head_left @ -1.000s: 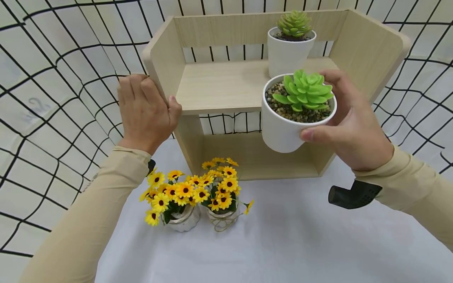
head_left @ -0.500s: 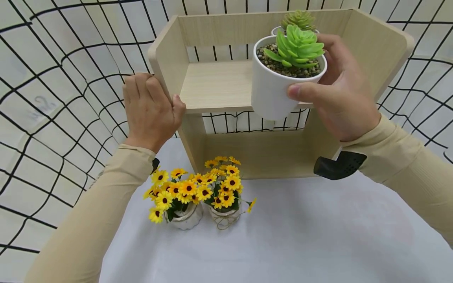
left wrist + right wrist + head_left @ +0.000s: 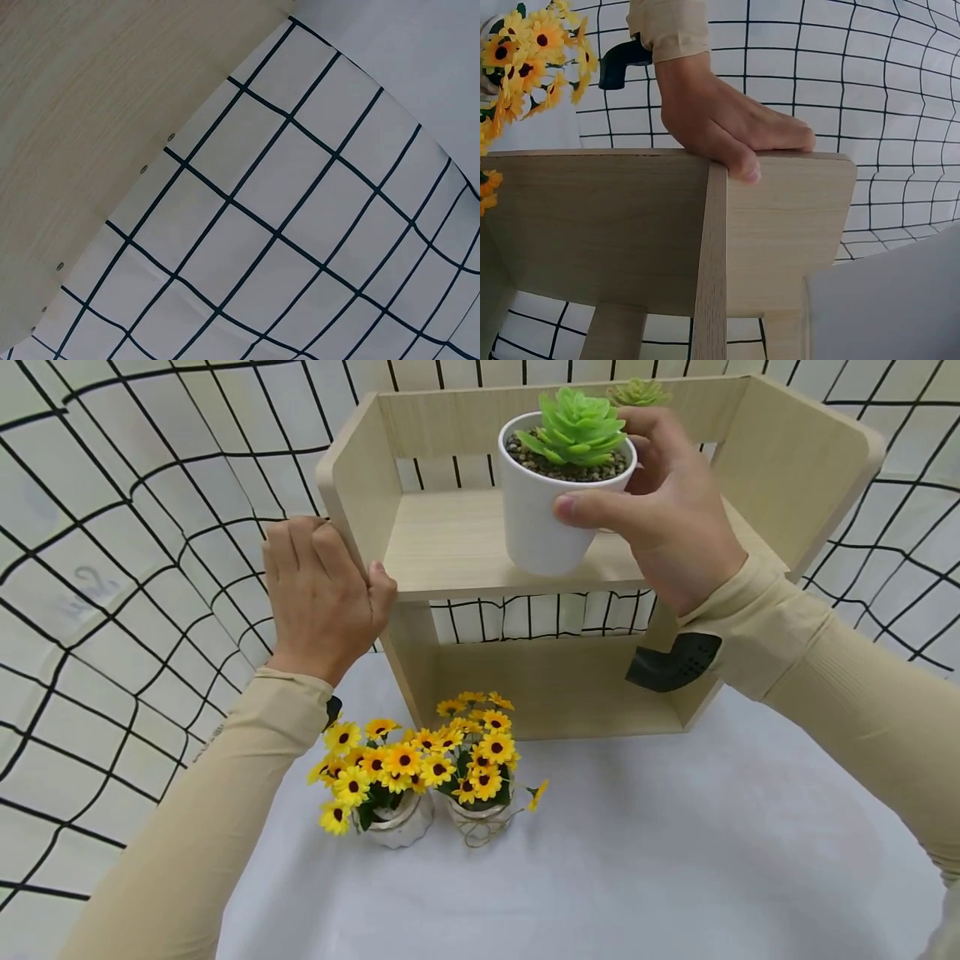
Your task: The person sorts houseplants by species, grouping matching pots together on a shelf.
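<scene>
Left hand lies flat against the wooden shelf's left edge, steadying it, while right hand, fingers curled, holds a potted succulent above its upper board.

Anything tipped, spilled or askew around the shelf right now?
Nothing stands out. The white succulent pot is upright in the right hand, gravel inside; the left hand rests on the wooden shelf; both sunflower pots stand upright.
</scene>
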The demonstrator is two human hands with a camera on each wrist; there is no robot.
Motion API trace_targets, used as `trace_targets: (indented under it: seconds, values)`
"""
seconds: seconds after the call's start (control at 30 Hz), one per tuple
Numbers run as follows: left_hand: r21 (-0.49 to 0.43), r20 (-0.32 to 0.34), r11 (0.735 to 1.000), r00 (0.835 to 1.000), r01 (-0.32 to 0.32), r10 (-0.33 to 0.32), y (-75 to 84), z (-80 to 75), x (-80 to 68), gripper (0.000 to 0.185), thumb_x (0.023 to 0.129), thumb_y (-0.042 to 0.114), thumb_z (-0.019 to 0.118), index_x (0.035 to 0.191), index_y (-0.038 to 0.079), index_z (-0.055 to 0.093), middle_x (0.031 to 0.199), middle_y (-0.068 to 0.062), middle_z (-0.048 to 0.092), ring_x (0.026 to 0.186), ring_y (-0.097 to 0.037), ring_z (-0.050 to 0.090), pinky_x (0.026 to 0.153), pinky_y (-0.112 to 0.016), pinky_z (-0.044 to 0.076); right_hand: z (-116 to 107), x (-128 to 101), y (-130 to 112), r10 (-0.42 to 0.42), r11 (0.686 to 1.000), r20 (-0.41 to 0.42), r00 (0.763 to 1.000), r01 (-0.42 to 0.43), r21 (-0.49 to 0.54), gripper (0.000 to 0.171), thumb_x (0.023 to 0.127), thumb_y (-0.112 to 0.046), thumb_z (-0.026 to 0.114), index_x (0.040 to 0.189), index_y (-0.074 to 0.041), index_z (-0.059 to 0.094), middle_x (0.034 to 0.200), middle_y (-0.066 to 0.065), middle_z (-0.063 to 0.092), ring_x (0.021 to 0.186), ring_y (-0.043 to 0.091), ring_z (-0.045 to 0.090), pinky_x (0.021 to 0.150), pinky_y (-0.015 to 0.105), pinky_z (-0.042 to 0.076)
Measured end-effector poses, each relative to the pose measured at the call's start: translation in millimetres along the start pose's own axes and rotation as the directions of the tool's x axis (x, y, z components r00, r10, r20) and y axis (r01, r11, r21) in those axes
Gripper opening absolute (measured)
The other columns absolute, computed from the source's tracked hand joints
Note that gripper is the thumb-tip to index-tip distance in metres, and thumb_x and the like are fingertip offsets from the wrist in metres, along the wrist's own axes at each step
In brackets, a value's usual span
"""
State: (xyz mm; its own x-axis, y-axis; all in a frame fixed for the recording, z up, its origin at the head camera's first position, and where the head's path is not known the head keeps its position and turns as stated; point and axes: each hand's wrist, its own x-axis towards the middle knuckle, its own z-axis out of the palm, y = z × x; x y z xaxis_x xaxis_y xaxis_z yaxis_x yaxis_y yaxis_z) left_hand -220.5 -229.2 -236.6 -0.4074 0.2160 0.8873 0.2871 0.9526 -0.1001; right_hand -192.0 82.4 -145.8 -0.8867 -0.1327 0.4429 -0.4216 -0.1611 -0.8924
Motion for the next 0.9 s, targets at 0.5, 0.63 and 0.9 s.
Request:
trace_targets:
  seconds: [0.5,0.63,0.9]
  values:
    - [-0.025,-0.025,1.0,1.0,-0.006,0.006,0.0,-0.5,1.4,0.03,0.097,0.025,0.037,0.111,-0.001,0.039,0.107,-0.025,0.046,0.097,-0.041,0.036,0.086,-0.051,0.029,25.1,28.6,11.5,0.124,0.965,-0.102,0.987,-0.144,-0.22,0.078,0.071,-0.006,0.091,0.138,-0.02,0.052,0.135,0.0,0.056,0.114,0.018,0.056,0.104,0.037,0.05]
    - [-0.026,-0.014,1.0,1.0,-0.005,0.004,0.7,-1.6,1.5,0.03,0.098,0.025,0.036,0.111,-0.001,0.039,0.107,-0.025,0.046,0.097,-0.04,0.037,0.086,-0.051,0.029,32.3,33.2,14.8,0.129,0.956,-0.111,0.985,-0.153,-0.249,0.08,0.071,-0.009,0.092,0.139,-0.02,0.052,0.136,0.001,0.057,0.116,0.017,0.056,0.105,0.034,0.05]
    - [-0.016,-0.01,1.0,1.0,-0.004,0.004,1.1,-2.7,1.8,0.03,0.099,0.026,0.036,0.112,-0.001,0.039,0.107,-0.024,0.046,0.097,-0.039,0.037,0.086,-0.05,0.03,49.5,45.5,18.3,0.153,0.938,-0.135,0.979,-0.186,-0.292,0.084,0.072,-0.015,0.092,0.143,-0.02,0.049,0.142,0.002,0.055,0.122,0.015,0.056,0.105,0.027,0.049]
